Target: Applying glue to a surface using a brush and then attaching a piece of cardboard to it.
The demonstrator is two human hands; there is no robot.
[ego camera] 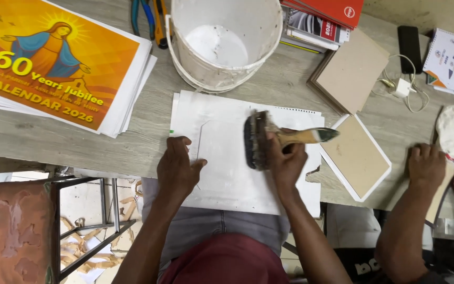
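step: brushing white sheet (227,173) | right hand (286,160) fingers wrapped round wide brush (258,139), keep bristles flat, even strokes | left hand (177,168) fingers spread wide, press sheet so it can't slide on surface (53,139) | white bucket (222,39) near

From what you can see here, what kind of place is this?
Probably a small print-finishing or bookbinding workshop. The right hand holds a wide brush over white sheets, a white bucket stands behind, and a stack of printed calendars lies beside cardboard panels.

Grey wood-grain table (80,142); metal frame (88,210) below; pale, debris-strewn floor (80,202); even light.
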